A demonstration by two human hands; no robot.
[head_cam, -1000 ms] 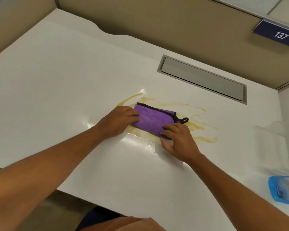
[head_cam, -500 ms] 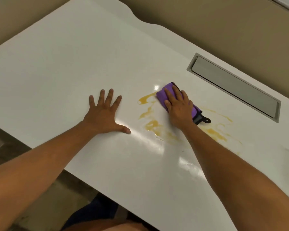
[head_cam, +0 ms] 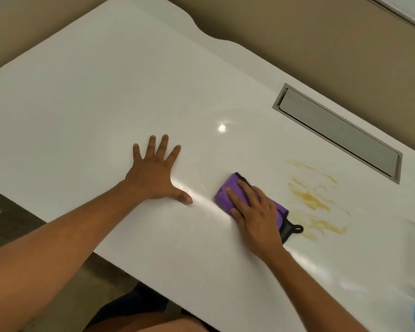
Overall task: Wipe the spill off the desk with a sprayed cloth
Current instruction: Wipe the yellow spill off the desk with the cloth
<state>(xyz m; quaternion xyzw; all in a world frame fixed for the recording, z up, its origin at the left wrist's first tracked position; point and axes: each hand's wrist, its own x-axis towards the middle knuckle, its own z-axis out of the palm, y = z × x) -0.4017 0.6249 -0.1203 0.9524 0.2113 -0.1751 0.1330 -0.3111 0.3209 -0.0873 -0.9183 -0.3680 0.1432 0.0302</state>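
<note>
Wiping is under way: the right hand [head_cam: 255, 218] presses flat on the folded purple cloth [head_cam: 225, 191], fingers laid over it, just left of the yellow spill [head_cam: 314, 200] on the white counter [head_cam: 94, 104]. The left hand [head_cam: 155, 173] lies splayed and empty, farther left of the spill. The cloth's long axis runs diagonally, its black loop [head_cam: 297, 228] pointing toward the spill's near edge. Next, I judge, a pressed sweep rightward across the streaks.

Two hands [head_cam: 153, 173]; one cloth [head_cam: 223, 194]; one spill [head_cam: 314, 200]
</note>
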